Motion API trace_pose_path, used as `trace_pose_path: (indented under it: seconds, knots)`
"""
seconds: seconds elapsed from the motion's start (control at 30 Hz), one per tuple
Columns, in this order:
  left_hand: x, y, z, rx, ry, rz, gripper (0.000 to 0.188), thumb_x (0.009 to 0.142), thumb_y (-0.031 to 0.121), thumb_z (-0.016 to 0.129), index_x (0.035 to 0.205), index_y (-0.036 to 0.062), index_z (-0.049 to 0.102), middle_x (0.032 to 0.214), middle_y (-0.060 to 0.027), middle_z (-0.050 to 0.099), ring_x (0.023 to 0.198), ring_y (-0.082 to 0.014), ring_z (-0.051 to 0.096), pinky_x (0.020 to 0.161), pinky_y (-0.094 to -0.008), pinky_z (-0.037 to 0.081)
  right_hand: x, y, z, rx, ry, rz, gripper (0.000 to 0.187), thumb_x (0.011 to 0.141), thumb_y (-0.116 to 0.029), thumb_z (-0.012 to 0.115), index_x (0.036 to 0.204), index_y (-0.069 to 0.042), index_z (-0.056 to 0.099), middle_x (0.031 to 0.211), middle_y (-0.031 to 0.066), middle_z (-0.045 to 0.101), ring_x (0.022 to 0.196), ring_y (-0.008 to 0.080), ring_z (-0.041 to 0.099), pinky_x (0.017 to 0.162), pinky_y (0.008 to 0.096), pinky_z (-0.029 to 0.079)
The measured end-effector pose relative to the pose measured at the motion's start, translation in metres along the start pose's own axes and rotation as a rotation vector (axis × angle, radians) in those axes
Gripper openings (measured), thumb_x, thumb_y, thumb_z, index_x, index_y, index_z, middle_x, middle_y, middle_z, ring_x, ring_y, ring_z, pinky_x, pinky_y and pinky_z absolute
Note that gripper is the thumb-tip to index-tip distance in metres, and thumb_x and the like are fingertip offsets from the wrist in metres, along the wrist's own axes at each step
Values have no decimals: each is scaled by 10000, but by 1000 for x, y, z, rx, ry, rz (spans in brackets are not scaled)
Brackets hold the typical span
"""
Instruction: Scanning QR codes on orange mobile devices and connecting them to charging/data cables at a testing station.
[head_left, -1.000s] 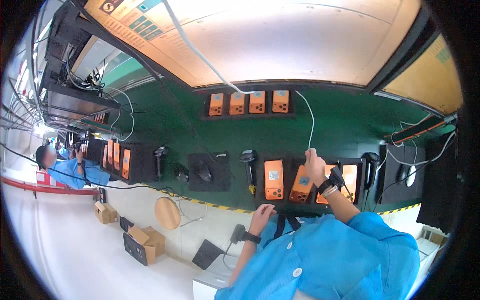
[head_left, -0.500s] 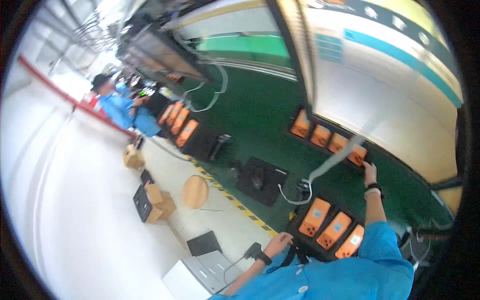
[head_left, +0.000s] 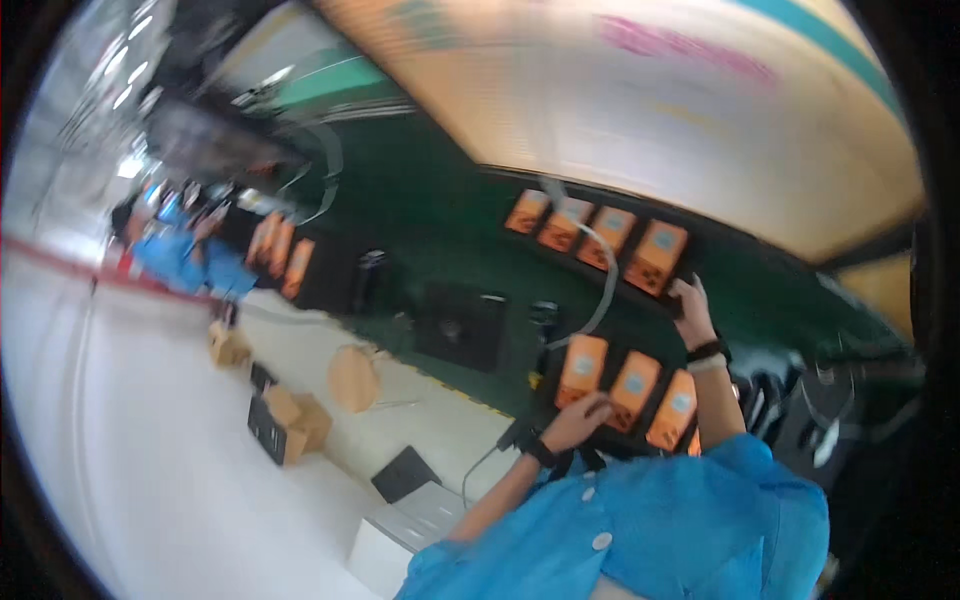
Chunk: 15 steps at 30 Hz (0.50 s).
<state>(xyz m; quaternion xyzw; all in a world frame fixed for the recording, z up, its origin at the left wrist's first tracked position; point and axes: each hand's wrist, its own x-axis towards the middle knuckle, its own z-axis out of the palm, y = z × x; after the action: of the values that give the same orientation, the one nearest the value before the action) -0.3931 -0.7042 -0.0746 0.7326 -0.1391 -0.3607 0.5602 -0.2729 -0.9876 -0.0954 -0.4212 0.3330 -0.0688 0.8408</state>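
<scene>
Four rear phones (head_left: 612,237) laid, right hand (head_left: 692,312) at 4 o'clock; at least three front phones (head_left: 634,385), left hand (head_left: 577,422) at 8 o'clock; grips indeterminable through blur

Lamps (head_left: 123,97): upper left, smeared into white streaks.
Panel (head_left: 600,120): pale and bright; we find its print too blurred to read.
Floor (head_left: 160,430): brightly lit, nearly washed out.
Table (head_left: 410,215): far dimmer, dark green.
Mat (head_left: 460,325): so dark we lose its detail.
Phones (head_left: 655,257): soft-edged, labels illegible to us.
Frame edges: black corners, straight lines bent by the fisheye.
</scene>
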Motion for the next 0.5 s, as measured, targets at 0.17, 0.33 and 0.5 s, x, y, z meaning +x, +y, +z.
trace_pose_path:
  seconds: [0.17, 0.33, 0.5]
  knots:
    - [50, 19, 42, -228, -296, -16, 513, 979, 197, 541, 1430, 30, 365, 1396, -158, 470, 1270, -262, 487, 1056, -352, 383, -81, -40, -56, 124, 19, -100, 382, 715, 42, 508, 1091, -25, 507, 837, 35, 531, 772, 166, 528, 732, 272, 476]
    - [74, 24, 69, -614, -220, -22, 639, 982, 203, 516, 1514, 85, 182, 1502, -122, 348, 1311, -256, 436, 1015, -372, 431, -159, -76, -103, 286, 52, -157, 484, 654, 59, 452, 1127, -14, 519, 974, 88, 604, 825, 243, 633, 745, 352, 571]
    - [110, 29, 47, -1189, 190, -36, 520, 963, 318, 544, 1395, 133, 321, 1242, -87, 493, 1177, -290, 493, 1033, -486, 390, -225, -83, -184, 266, 144, -280, 590, 622, -10, 469, 1208, 8, 528, 1029, 97, 636, 847, 250, 651, 769, 345, 567]
